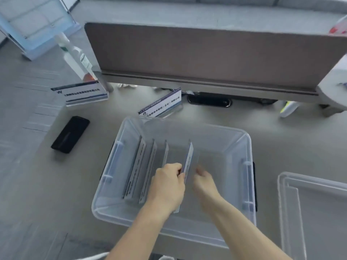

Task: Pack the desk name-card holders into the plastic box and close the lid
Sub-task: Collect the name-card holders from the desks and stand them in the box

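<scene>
A clear plastic box (pixel 234 136) stands open on the desk in front of me. Three name-card holders (pixel 148 171) stand on edge inside it at the left. A further holder (pixel 188 160) stands upright in the box's middle; my left hand (pixel 167 186) pinches its near end. My right hand (pixel 203 182) is just right of that holder with fingers loosely curled, blurred, and I cannot tell whether it touches it. Two more holders stand on the desk: one (pixel 80 92) at the far left, one (pixel 161 104) behind the box. The clear lid (pixel 315 212) lies at the right.
A black phone (pixel 70 134) lies left of the box. A clear bottle (pixel 75 57) stands at the far left beside a brown desk divider (pixel 197 59). A black cable port (pixel 209 101) sits under the divider, and a white-and-yellow object (pixel 288 108) lies at the far right.
</scene>
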Available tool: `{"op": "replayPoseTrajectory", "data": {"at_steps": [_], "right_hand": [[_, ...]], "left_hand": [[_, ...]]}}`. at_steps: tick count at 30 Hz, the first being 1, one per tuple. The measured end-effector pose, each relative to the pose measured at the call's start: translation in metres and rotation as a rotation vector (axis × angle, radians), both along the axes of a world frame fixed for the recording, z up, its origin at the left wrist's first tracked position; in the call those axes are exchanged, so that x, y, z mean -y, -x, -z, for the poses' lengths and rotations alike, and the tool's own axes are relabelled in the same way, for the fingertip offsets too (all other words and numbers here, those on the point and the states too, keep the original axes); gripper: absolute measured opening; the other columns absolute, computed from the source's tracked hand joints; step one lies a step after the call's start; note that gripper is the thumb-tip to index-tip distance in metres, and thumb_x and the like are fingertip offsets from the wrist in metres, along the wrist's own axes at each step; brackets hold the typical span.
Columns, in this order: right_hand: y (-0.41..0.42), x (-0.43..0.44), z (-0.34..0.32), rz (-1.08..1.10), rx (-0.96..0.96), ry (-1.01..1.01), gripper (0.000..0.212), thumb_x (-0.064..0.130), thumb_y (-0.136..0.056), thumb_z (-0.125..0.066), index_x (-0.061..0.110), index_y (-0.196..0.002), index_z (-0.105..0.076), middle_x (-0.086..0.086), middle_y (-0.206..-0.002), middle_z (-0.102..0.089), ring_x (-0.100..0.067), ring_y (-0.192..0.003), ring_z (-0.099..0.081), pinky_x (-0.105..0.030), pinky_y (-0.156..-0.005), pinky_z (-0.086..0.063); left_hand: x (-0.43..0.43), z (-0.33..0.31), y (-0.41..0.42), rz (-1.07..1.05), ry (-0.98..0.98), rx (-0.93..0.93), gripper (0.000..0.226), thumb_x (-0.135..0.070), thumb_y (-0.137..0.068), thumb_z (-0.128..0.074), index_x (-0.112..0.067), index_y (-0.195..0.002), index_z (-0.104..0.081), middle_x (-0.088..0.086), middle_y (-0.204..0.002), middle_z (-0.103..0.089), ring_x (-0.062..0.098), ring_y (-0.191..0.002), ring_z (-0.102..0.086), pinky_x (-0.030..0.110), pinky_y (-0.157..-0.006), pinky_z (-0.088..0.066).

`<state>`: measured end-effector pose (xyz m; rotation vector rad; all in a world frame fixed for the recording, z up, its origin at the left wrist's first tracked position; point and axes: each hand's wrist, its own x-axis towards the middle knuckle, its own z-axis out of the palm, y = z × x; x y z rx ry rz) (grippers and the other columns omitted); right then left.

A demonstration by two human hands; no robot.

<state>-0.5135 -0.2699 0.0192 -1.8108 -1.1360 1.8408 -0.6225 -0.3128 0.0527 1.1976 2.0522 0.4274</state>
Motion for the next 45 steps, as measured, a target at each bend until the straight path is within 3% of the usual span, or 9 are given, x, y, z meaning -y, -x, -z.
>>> {"op": "replayPoseTrajectory", "data": {"at_steps": [4,14,22,27,31,33,35,40,45], "right_hand": [[0.01,-0.002,0.031,0.001,0.095,0.006,0.038,-0.003,-0.092,-0.039,0.014,-0.095,-0.073,-0.001,-0.082,-0.073,-0.014,-0.07,-0.065,-0.014,-0.05,-0.048],[0.026,-0.001,0.047,-0.019,0.02,0.07,0.047,-0.01,-0.086,-0.037,0.015,-0.094,-0.076,0.009,-0.065,-0.071,0.0,-0.054,-0.065,-0.01,-0.049,-0.046],[0.037,0.004,0.048,0.002,-0.04,0.018,0.05,-0.017,-0.084,-0.034,0.02,-0.08,-0.068,0.016,-0.065,-0.07,-0.003,-0.062,-0.064,-0.01,-0.053,-0.046],[0.037,0.005,0.054,0.026,-0.061,0.016,0.058,-0.017,-0.084,-0.032,0.013,-0.111,-0.074,-0.004,-0.103,-0.079,-0.006,-0.081,-0.073,-0.012,-0.065,-0.052],[0.037,0.006,0.042,0.001,-0.036,0.03,0.047,-0.012,-0.092,-0.035,0.016,-0.113,-0.066,0.008,-0.111,-0.071,-0.014,-0.106,-0.067,-0.015,-0.081,-0.049],[0.034,0.006,0.031,0.004,0.041,0.012,0.047,-0.001,-0.098,-0.039,0.016,-0.141,-0.049,0.005,-0.135,-0.055,-0.016,-0.124,-0.052,-0.022,-0.095,-0.039],[0.029,0.007,0.015,0.006,0.085,-0.047,0.056,0.006,-0.099,-0.044,0.017,-0.153,-0.035,-0.001,-0.148,-0.046,-0.017,-0.13,-0.047,-0.027,-0.099,-0.038],[0.019,-0.004,-0.063,-0.041,0.107,-0.313,0.052,0.012,-0.095,-0.061,0.026,-0.142,-0.043,-0.003,-0.139,-0.053,-0.018,-0.126,-0.054,-0.031,-0.105,-0.042],[0.02,-0.034,-0.142,-0.028,0.074,-0.529,0.049,0.015,-0.093,-0.066,0.031,-0.136,-0.049,0.003,-0.133,-0.056,-0.013,-0.123,-0.055,-0.027,-0.098,-0.046]], "left_hand": [[0.003,0.031,-0.004,-0.016,0.013,-0.033,0.041,-0.018,-0.101,-0.055,-0.02,-0.064,-0.037,0.0,-0.057,-0.045,0.037,-0.057,-0.049,0.04,-0.054,-0.04],[0.006,0.043,0.006,-0.003,0.009,-0.05,0.017,-0.025,-0.101,-0.053,-0.018,-0.087,-0.059,0.007,-0.079,-0.07,0.036,-0.076,-0.069,0.045,-0.063,-0.055],[0.001,0.04,0.015,-0.011,0.055,-0.056,0.024,-0.023,-0.102,-0.052,-0.019,-0.079,-0.046,0.01,-0.087,-0.069,0.039,-0.088,-0.067,0.042,-0.066,-0.048],[0.002,0.043,0.015,-0.013,0.041,-0.08,0.022,-0.024,-0.102,-0.053,-0.019,-0.081,-0.046,0.01,-0.087,-0.07,0.039,-0.086,-0.068,0.04,-0.063,-0.045],[0.004,0.041,0.016,-0.014,0.056,-0.061,0.016,-0.027,-0.102,-0.054,-0.02,-0.088,-0.053,0.011,-0.092,-0.072,0.039,-0.092,-0.07,0.043,-0.07,-0.055],[0.005,0.031,0.018,-0.02,0.08,-0.058,0.029,-0.035,-0.102,-0.055,-0.017,-0.123,-0.065,0.012,-0.114,-0.074,0.037,-0.11,-0.07,0.044,-0.088,-0.058],[0.007,0.014,0.023,-0.03,0.066,-0.039,0.052,-0.044,-0.101,-0.055,-0.019,-0.147,-0.055,0.009,-0.131,-0.071,0.032,-0.123,-0.066,0.043,-0.099,-0.055],[0.001,-0.059,0.05,-0.029,-0.079,0.049,0.051,-0.051,-0.094,-0.057,-0.028,-0.14,-0.061,-0.007,-0.132,-0.072,0.013,-0.113,-0.072,0.037,-0.099,-0.057],[-0.026,-0.133,0.088,-0.106,-0.238,0.088,0.042,-0.026,-0.096,-0.069,-0.023,-0.138,-0.064,-0.008,-0.126,-0.073,0.003,-0.104,-0.071,0.012,-0.091,-0.045]]}}
